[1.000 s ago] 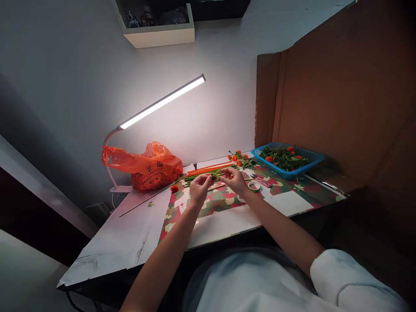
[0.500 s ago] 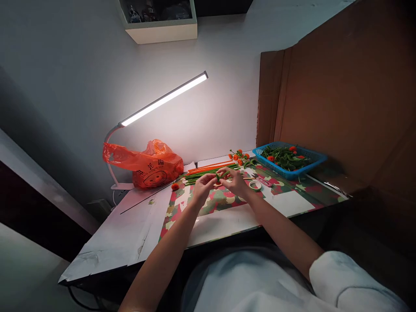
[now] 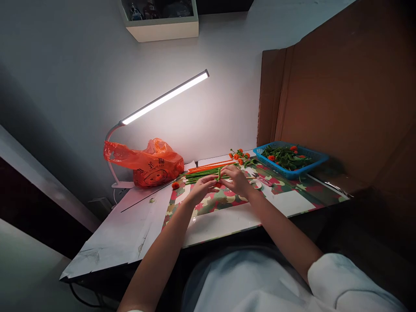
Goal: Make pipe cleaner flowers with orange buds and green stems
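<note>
Above the patterned mat, my left hand (image 3: pixel 202 189) and my right hand (image 3: pixel 236 179) meet fingertip to fingertip around a small orange flower (image 3: pixel 218 185). Its green stem piece (image 3: pixel 219 173) sticks up between them, bent or looped at the top. Both hands are closed in a pinch, and the fingers partly hide the flower. Just behind lies a bundle of long green stems (image 3: pixel 208 172), with orange sticks (image 3: pixel 214 165) beyond it. One loose orange flower (image 3: pixel 175 185) rests left of the bundle. A roll of tape (image 3: pixel 256 185) and pink scissors (image 3: pixel 264 180) lie right of my right hand.
A blue basket (image 3: pixel 292 173) of green leaves and orange flowers stands at right, before a tall cardboard sheet (image 3: pixel 325 99). More orange flowers (image 3: pixel 238 155) lie near the wall. A red plastic bag (image 3: pixel 156 167) hangs from the lit desk lamp (image 3: pixel 165 99) at left.
The green stem piece now points upward between the fingers, where it lay flatter before. My left fingers have spread slightly, and my right hand has turned a little.
</note>
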`<control>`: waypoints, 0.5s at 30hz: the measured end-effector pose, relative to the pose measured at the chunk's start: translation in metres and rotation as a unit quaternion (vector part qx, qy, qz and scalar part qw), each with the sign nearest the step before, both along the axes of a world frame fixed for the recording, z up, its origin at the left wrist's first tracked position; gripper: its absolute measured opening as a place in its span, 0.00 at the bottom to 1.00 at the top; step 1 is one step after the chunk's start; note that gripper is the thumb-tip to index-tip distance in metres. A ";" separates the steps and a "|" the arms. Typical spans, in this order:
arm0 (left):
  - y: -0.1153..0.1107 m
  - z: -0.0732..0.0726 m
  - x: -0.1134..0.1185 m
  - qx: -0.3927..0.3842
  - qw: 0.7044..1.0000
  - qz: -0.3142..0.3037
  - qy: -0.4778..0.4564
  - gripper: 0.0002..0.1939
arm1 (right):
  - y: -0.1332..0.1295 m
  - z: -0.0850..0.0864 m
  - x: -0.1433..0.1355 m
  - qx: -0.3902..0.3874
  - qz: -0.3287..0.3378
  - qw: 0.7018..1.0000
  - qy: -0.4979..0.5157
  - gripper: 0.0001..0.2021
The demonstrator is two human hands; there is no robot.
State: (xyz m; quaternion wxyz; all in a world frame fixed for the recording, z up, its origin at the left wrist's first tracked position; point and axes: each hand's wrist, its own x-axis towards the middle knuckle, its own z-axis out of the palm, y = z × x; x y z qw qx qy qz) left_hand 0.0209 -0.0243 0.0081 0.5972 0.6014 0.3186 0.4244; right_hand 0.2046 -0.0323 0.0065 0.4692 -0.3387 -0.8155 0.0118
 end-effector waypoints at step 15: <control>0.000 0.003 -0.010 0.028 0.995 -0.035 0.094 0.23 | 0.004 -0.006 0.005 -0.028 -0.007 0.996 -0.084 0.09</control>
